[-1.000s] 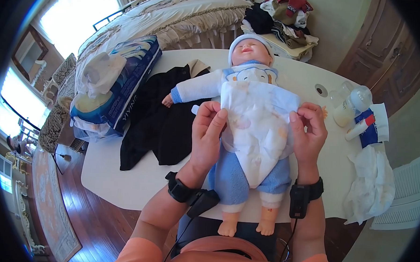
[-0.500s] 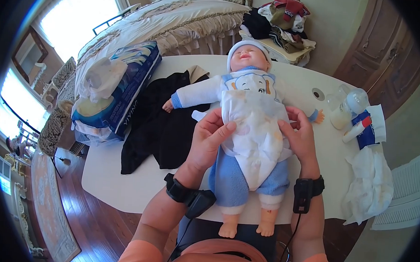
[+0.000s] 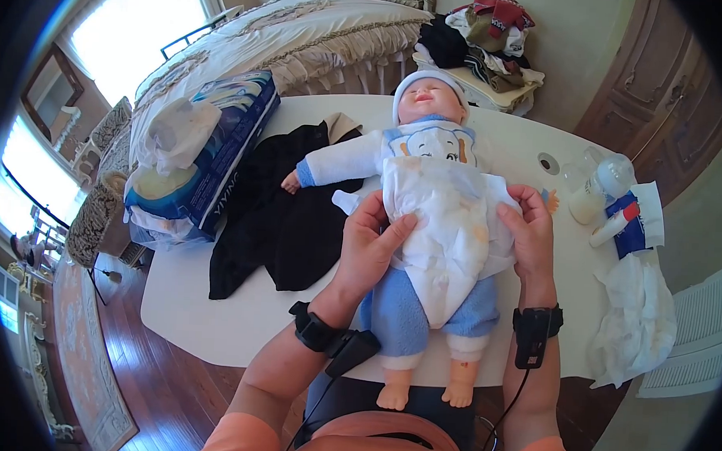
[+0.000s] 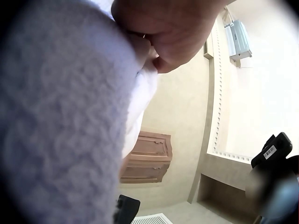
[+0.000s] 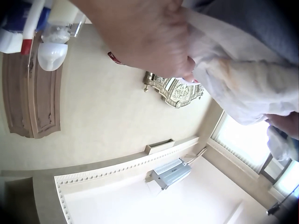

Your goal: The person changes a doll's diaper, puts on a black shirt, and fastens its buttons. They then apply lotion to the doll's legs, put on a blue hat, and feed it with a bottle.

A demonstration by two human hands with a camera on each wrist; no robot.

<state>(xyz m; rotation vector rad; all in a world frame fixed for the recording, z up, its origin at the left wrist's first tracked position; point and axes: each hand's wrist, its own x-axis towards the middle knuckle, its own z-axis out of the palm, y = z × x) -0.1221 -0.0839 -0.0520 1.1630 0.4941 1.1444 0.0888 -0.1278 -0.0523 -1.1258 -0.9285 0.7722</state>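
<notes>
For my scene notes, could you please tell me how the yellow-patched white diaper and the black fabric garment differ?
The white diaper lies over the blue-and-white-clad doll, held by the left hand and right hand; the black garment lies untouched on the white table. The diaper shows yellowish patches; the garment shows none. Both look soft.

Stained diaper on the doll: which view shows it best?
The head view: nearly the whole diaper shows, over the doll. Right wrist shows a stained part close up; left wrist, only a white edge beside fuzzy fabric.
</notes>
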